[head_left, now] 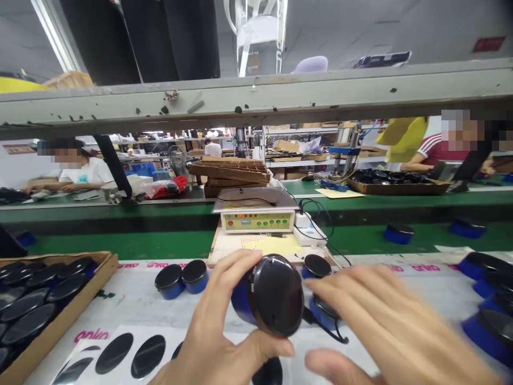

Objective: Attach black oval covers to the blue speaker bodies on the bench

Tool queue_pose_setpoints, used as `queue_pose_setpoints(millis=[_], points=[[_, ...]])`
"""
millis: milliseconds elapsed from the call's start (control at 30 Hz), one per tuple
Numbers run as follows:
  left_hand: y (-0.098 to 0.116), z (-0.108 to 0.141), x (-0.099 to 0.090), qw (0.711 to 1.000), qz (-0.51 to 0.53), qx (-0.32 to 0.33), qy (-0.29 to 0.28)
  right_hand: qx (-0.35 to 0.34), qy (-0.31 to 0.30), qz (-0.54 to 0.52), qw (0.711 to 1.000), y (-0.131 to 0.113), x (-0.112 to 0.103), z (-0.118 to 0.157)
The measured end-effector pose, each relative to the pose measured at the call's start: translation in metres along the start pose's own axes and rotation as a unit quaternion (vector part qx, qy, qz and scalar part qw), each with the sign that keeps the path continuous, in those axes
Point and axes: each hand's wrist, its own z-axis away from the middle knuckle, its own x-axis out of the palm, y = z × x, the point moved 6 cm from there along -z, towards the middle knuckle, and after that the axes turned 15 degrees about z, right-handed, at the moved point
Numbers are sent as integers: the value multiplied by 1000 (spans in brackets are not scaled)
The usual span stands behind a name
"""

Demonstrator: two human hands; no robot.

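My left hand (224, 326) grips a round blue device (276, 297) with a glossy black top, its face tilted toward me. A short black cable (326, 326) appears just right of it; whether it joins the device is unclear. My right hand (385, 321), blurred by motion, is open to the right of the device, thumb and fingers apart, with nothing held. Two similar blue devices (195, 276) stand left of my left hand. Others (316, 266) sit behind and between my hands. A white sheet with black discs (148, 356) lies at the lower left.
A cardboard box (106, 267) of black-topped devices is at the left. Several blue devices (491, 334) line the right edge. A control box (256, 220) stands ahead, under a shelf beam (288, 96). More devices sit on the green belt (360, 240). People work beyond.
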Motion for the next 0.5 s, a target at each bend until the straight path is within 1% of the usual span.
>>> queue_pose_setpoints(millis=[67, 100, 167, 200, 233, 267, 333, 367, 433, 500], points=[[12, 0, 4, 993, -43, 104, -35, -14, -46, -65, 997, -6, 9, -11], [18, 2, 8, 982, -77, 163, -54, -10, -69, -103, 992, -8, 14, -13], [31, 8, 17, 945, -163, 269, -84, 21, -97, -153, 983, -10, 23, -11], [35, 11, 21, 929, -203, 297, -82, 35, -96, -165, 981, -10, 26, -8], [39, 13, 23, 919, -230, 311, -70, 46, -97, -172, 979, -10, 28, -4], [43, 15, 25, 916, -241, 315, -55, 54, -102, -177, 978, -10, 30, -1], [48, 17, 27, 919, -253, 300, -42, 63, -116, -189, 973, -11, 32, 3], [51, 16, 28, 919, -263, 291, -44, 67, -123, -194, 971, -11, 32, 4], [55, 14, 32, 904, -291, 303, -77, 77, -130, -199, 968, -11, 32, 3], [59, 10, 32, 886, -305, 333, -109, 73, -125, -214, 966, -12, 32, 0]])
